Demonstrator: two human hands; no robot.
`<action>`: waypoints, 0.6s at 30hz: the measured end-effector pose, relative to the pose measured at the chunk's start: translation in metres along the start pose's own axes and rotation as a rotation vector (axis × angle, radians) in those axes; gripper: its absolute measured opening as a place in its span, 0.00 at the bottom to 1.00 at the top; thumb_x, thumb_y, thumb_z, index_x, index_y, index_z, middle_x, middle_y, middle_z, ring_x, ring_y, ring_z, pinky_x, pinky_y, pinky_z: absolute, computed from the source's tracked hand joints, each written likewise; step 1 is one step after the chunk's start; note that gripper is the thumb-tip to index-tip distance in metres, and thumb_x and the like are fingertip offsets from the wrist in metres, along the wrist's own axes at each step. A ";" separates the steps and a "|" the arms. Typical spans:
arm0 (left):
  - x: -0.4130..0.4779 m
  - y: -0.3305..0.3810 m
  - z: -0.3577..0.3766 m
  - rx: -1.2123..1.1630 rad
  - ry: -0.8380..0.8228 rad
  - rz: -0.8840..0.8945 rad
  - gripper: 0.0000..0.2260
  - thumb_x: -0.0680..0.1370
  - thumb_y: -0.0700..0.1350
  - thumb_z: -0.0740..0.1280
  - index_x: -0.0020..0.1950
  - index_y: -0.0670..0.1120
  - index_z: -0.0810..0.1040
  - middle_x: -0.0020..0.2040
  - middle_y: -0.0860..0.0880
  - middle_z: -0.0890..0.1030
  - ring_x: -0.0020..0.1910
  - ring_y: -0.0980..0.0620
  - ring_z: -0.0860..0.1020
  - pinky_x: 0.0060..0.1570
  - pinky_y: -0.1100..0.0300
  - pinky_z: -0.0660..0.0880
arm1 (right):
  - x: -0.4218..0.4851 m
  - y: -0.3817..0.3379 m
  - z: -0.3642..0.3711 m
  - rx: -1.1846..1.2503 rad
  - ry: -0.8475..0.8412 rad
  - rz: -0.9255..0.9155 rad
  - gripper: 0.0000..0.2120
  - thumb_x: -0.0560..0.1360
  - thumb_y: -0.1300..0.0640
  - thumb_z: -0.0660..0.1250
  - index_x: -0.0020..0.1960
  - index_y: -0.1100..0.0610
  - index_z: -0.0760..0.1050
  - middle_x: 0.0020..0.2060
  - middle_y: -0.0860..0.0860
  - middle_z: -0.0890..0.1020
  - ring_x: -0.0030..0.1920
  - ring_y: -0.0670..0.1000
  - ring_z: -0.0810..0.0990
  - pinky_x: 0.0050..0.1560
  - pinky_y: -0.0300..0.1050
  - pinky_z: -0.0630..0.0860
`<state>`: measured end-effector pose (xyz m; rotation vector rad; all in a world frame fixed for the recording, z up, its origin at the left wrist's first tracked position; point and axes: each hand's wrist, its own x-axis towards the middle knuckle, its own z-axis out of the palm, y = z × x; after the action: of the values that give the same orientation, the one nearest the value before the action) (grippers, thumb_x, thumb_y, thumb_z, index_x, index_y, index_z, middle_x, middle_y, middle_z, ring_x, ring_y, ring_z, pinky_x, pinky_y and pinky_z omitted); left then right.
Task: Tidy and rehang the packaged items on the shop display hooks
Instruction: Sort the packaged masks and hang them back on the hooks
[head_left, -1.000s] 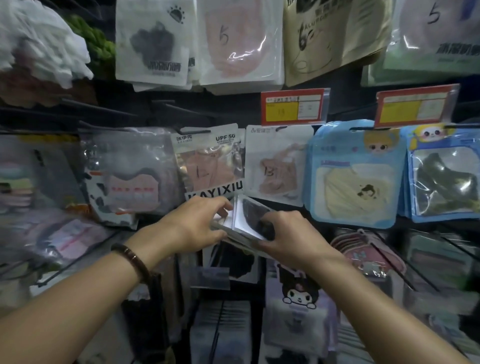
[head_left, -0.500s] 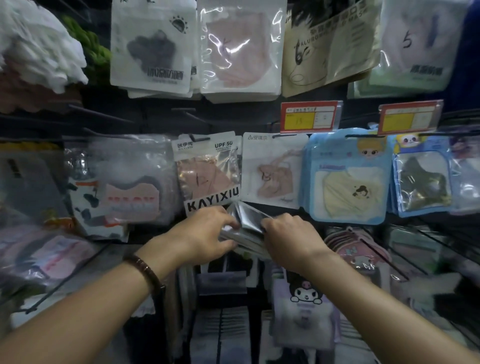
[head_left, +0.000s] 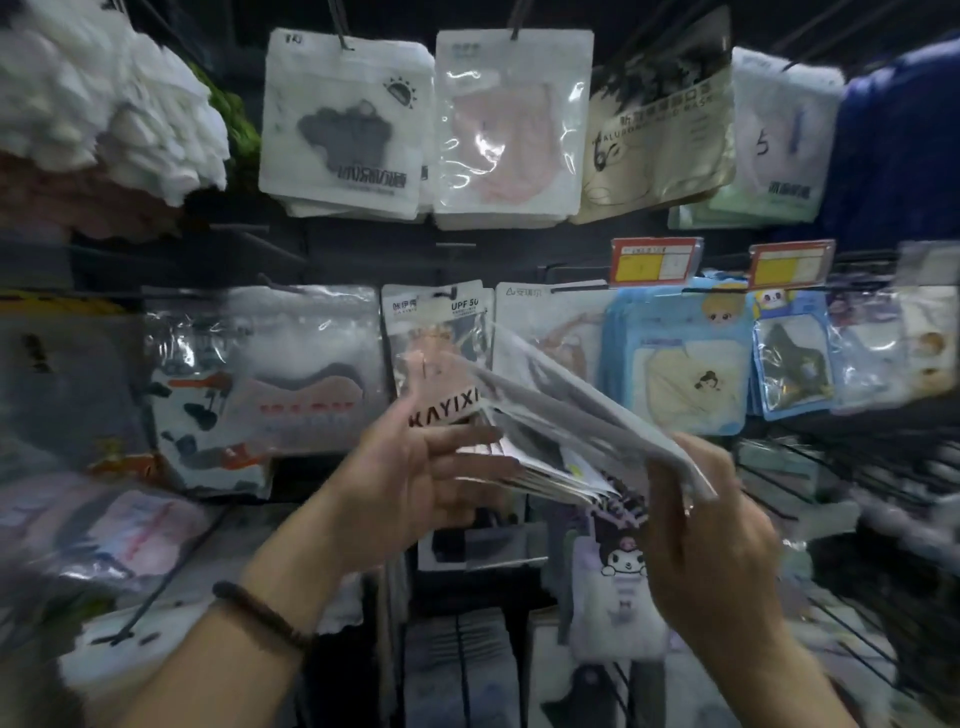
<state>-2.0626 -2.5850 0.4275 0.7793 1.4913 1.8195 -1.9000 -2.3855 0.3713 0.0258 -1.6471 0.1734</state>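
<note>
A stack of flat packaged masks (head_left: 566, 426) is held tilted in front of the display, its far end raised toward the left. My right hand (head_left: 711, 551) grips the stack's near right edge. My left hand (head_left: 415, 467) is under the stack's left side, fingers spread, touching its lower edge. Behind the stack hangs a pack marked KAYIXIU (head_left: 441, 364) on a hook, partly hidden by the stack. A pink-mask pack (head_left: 550, 332) hangs just right of it.
Rows of hooks carry more packs: white packs (head_left: 343, 124) and clear pink packs (head_left: 511, 130) above, blue cartoon packs (head_left: 680, 358) at right, a cartoon-character pack (head_left: 621, 582) below. Red-yellow price tags (head_left: 655, 262) stick out. Bare wire hooks (head_left: 810, 478) project at right.
The stack has been lifted and tilted up from low between both hands. My left hand has opened and slid beneath it. The view has moved closer to the display.
</note>
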 end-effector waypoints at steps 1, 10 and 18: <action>-0.012 -0.003 -0.004 -0.102 -0.097 -0.055 0.42 0.84 0.72 0.48 0.70 0.39 0.83 0.64 0.33 0.85 0.48 0.40 0.87 0.50 0.48 0.78 | -0.010 -0.008 -0.007 0.052 -0.007 -0.003 0.13 0.88 0.53 0.56 0.64 0.59 0.74 0.57 0.44 0.81 0.51 0.45 0.81 0.58 0.27 0.70; -0.082 -0.074 -0.026 -0.301 -0.166 -0.021 0.27 0.76 0.56 0.74 0.66 0.36 0.85 0.58 0.33 0.87 0.53 0.36 0.88 0.54 0.45 0.85 | -0.088 -0.078 -0.050 0.347 -0.245 0.247 0.17 0.83 0.37 0.64 0.47 0.46 0.85 0.71 0.58 0.79 0.77 0.62 0.73 0.72 0.63 0.74; -0.124 -0.139 -0.022 -0.053 0.187 0.122 0.22 0.72 0.40 0.75 0.67 0.46 0.84 0.60 0.33 0.87 0.58 0.30 0.86 0.58 0.39 0.83 | -0.112 -0.063 -0.032 0.700 -0.392 0.530 0.11 0.76 0.47 0.78 0.57 0.47 0.89 0.79 0.54 0.72 0.73 0.55 0.79 0.68 0.51 0.79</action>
<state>-1.9884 -2.6772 0.2816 0.7045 1.5332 2.0630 -1.8515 -2.4530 0.2691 0.1627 -1.8745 1.2067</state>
